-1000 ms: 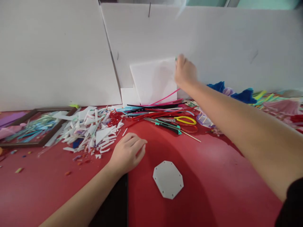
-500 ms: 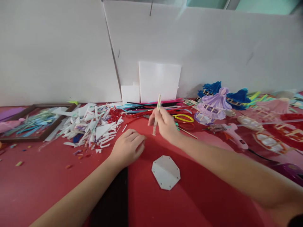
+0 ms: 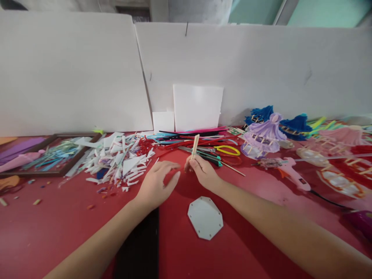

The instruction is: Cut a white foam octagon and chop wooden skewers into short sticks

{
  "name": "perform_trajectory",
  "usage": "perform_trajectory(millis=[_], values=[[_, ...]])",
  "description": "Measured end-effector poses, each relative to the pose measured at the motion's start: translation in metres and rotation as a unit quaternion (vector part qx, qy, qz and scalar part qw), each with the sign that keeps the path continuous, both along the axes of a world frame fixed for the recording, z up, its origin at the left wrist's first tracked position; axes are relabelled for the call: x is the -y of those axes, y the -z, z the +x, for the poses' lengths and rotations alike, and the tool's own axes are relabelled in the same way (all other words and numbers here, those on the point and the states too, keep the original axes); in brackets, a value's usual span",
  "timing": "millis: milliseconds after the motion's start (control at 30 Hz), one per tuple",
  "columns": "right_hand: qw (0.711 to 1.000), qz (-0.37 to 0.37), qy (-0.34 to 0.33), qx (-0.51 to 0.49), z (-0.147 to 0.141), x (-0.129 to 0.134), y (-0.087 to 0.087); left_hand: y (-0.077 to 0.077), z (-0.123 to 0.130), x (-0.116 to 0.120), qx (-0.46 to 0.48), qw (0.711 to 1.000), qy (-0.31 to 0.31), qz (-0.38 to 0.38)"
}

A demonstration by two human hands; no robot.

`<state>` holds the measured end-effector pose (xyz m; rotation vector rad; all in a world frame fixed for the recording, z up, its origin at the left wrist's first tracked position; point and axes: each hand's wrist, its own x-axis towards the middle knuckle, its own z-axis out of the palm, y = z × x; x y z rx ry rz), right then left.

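My right hand (image 3: pixel 205 171) is closed around a small bundle of thin wooden sticks (image 3: pixel 195 142), which stand nearly upright. Their upper ends rise above the fingers; the lower ends are hidden by the hand. Just to the left, my left hand (image 3: pixel 155 185) is empty, its thumb parted from curved fingers that point toward the bundle. In front of both hands, a white octagonal board (image 3: pixel 205 218) with small holes near its edge lies flat on the red table (image 3: pixel 180 248).
White scraps (image 3: pixel 128 161) are heaped at left beside a brown frame (image 3: pixel 62 170). Beyond my right hand lie yellow-handled scissors (image 3: pixel 228 150), a green-and-black cutter (image 3: pixel 210 157) and coloured pipe cleaners (image 3: pixel 200 133). Rightward are a pink glue gun (image 3: pixel 293 174) and a purple lantern-like craft (image 3: pixel 263 135).
My left thumb and fingers have spread apart. The sticks now sit lower in my right hand, with their bottom ends no longer showing. The view has tilted slightly upward.
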<state>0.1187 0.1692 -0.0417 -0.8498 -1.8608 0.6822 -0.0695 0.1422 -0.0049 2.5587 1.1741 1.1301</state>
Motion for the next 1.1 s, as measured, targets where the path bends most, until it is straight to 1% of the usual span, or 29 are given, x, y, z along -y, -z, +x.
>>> perform_trajectory(millis=[67, 100, 133, 200, 267, 367, 467, 533, 600, 667, 767, 867, 933, 1000, 1067, 1100], values=[[0.998, 0.033, -0.016, 0.042, 0.000, 0.003, -0.002, -0.010, 0.006, 0.006, 0.090, 0.994, -0.010, -0.064], [0.997, 0.051, -0.024, 0.062, 0.000, 0.004, -0.004, -0.015, 0.009, 0.009, 0.139, 0.985, -0.013, -0.099], [0.994, 0.067, -0.029, 0.080, 0.000, 0.006, -0.005, -0.019, 0.011, 0.011, 0.179, 0.977, -0.015, -0.119], [0.989, 0.098, -0.033, 0.108, 0.002, 0.010, -0.006, -0.026, 0.014, 0.013, 0.218, 0.969, -0.012, -0.120], [0.983, 0.127, -0.028, 0.128, 0.006, 0.013, -0.008, -0.029, 0.012, 0.013, 0.216, 0.972, 0.004, -0.090], [0.973, 0.174, -0.019, 0.152, 0.015, 0.013, -0.014, -0.027, 0.006, 0.011, 0.186, 0.980, 0.051, -0.053], [0.962, 0.217, -0.015, 0.164, 0.026, 0.007, -0.024, -0.019, 0.004, 0.014, 0.177, 0.978, 0.094, -0.063], [0.956, 0.240, -0.017, 0.166, 0.032, 0.000, -0.031, -0.015, 0.007, 0.019, 0.215, 0.966, 0.100, -0.099], [0.954, 0.254, -0.014, 0.160, 0.036, -0.005, -0.036, -0.016, 0.011, 0.024, 0.276, 0.947, 0.100, -0.128], [0.954, 0.260, -0.004, 0.148, 0.039, -0.009, -0.038, -0.021, 0.014, 0.027, 0.334, 0.928, 0.105, -0.127], [0.957, 0.260, 0.014, 0.128, 0.041, -0.011, -0.036, -0.027, 0.014, 0.027, 0.396, 0.905, 0.110, -0.111], [0.961, 0.254, 0.035, 0.106, 0.043, -0.013, -0.032, -0.028, 0.014, 0.023, 0.434, 0.887, 0.115, -0.106], [0.964, 0.243, 0.052, 0.094, 0.045, -0.016, -0.028, -0.030, 0.016, 0.023, 0.447, 0.881, 0.114, -0.108], [0.968, 0.222, 0.082, 0.086, 0.050, -0.022, -0.022, -0.038, 0.018, 0.023, 0.457, 0.876, 0.114, -0.102], [0.970, 0.193, 0.133, 0.071, 0.058, -0.028, -0.016, -0.051, 0.017, 0.022, 0.479, 0.867, 0.119, -0.070], [0.969, 0.176, 0.165, 0.059, 0.062, -0.032, -0.013, -0.057, 0.014, 0.019, 0.506, 0.853, 0.119, -0.036]])
